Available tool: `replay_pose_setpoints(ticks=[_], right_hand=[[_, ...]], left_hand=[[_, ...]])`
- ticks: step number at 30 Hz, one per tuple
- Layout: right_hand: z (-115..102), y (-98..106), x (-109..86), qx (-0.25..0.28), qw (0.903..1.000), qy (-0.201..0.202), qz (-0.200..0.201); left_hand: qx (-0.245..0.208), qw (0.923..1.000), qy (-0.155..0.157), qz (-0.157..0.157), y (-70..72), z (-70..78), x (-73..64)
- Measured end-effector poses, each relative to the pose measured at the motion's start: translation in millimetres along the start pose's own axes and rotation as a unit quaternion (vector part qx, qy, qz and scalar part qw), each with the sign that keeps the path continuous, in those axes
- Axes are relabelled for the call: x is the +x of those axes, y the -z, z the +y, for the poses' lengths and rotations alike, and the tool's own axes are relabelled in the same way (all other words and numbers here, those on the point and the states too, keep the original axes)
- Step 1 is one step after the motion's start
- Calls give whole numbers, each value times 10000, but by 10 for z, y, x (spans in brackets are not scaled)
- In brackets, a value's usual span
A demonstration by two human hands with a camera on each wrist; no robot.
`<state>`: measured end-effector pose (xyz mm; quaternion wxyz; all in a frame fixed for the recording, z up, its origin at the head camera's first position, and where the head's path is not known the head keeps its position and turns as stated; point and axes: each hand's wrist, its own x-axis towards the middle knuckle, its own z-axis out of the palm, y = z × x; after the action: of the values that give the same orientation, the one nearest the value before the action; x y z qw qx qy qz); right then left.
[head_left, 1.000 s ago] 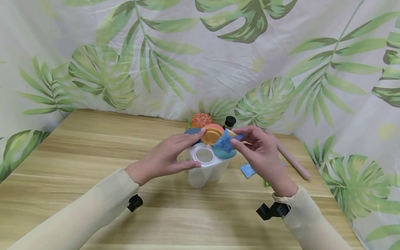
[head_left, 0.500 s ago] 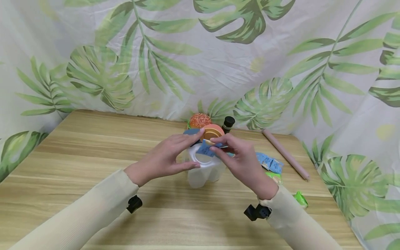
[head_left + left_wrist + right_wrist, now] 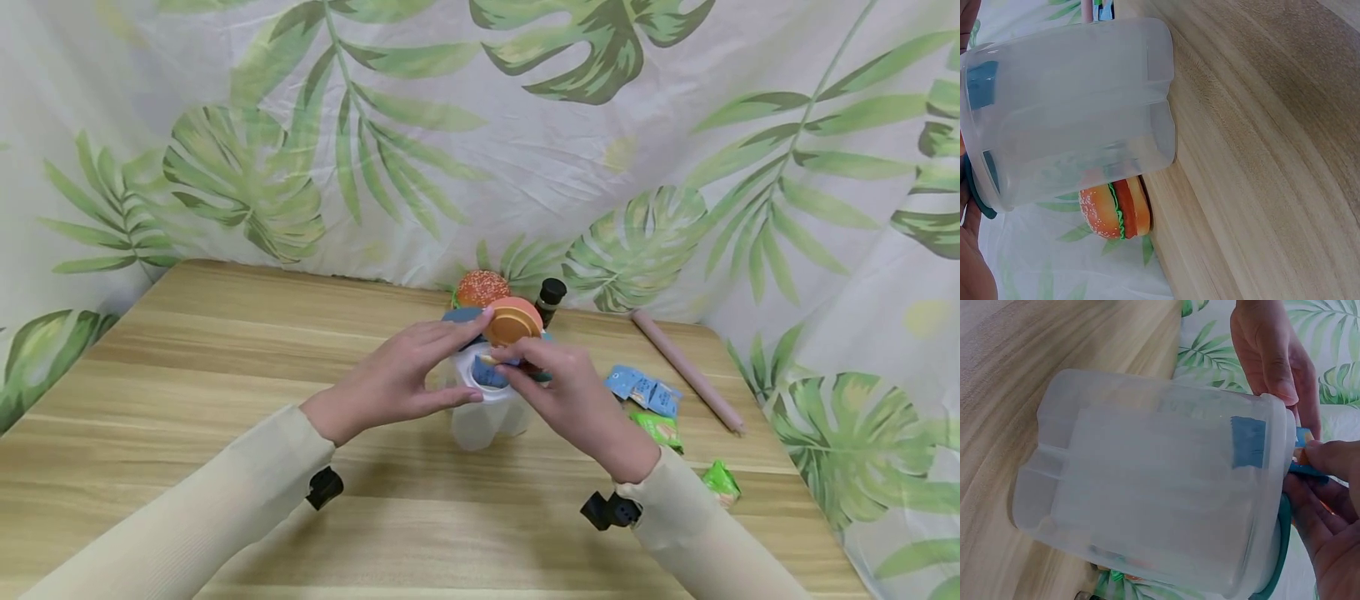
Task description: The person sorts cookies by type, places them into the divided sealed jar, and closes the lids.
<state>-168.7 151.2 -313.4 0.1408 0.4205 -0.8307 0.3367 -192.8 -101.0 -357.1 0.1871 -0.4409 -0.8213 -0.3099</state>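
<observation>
A translucent plastic container (image 3: 476, 425) stands upright, its white lid carrying several coloured flip caps. The orange cap (image 3: 512, 323) is raised behind a round opening. My left hand (image 3: 405, 367) rests across the lid with fingers fairly straight, the thumb at the near rim and the index fingertip touching the orange cap. My right hand (image 3: 573, 392) pinches a small blue packet (image 3: 487, 372) at the opening. In the right wrist view, the packet's lower part (image 3: 1249, 442) shows through the wall inside the container, its top still between thumb and fingers.
Several blue packets (image 3: 643, 390) and two green packets (image 3: 657, 430), (image 3: 722, 483) lie to the right on the wooden table (image 3: 225, 350). Beyond them is a pink rod (image 3: 686, 371). A toy burger (image 3: 482, 289) and a black-capped bottle (image 3: 551, 300) stand behind the container.
My right hand has moved left and down from the lid's right side, bringing the blue packet over the round opening and partly into it. The left hand has stayed in place.
</observation>
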Motion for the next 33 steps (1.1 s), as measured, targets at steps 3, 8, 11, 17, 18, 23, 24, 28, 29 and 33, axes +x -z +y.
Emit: replay_pose_setpoints(ticks=[3,8,11,17,18,23,24,28,29,33], right_hand=[[16,-3,-11,-67,9999,81,-28],[34,-3,-17,-69,9998,183,-91],[35,-2,-21,-62,9997,203,-147],[44,3,-45,-62,9997,171,-187],[44,5,-48,-65,9997,155,-201],[13,29,-38,-239,9988,-2,-422],[8,33,-35,-292,9985,-26,-471],[5,40,-30,-418,9971,-97,-629],[9,40,-33,-412,9970,-98,-643],[30,52,-61,-247,9978,-3,-618]], left_hand=[[-25,10000,12,-6,-6,-2,8],[-34,10000,-22,19,-4,2,7],[-8,9999,-78,64,-4,-5,8],[4,9998,-144,98,-12,-13,16],[5,9999,-141,91,-13,-12,17],[45,10000,-42,40,-6,0,23],[52,10000,-34,38,-4,3,23],[54,10000,-24,26,3,7,24],[54,10000,-28,22,3,8,23],[30,10000,-67,22,-3,8,20]])
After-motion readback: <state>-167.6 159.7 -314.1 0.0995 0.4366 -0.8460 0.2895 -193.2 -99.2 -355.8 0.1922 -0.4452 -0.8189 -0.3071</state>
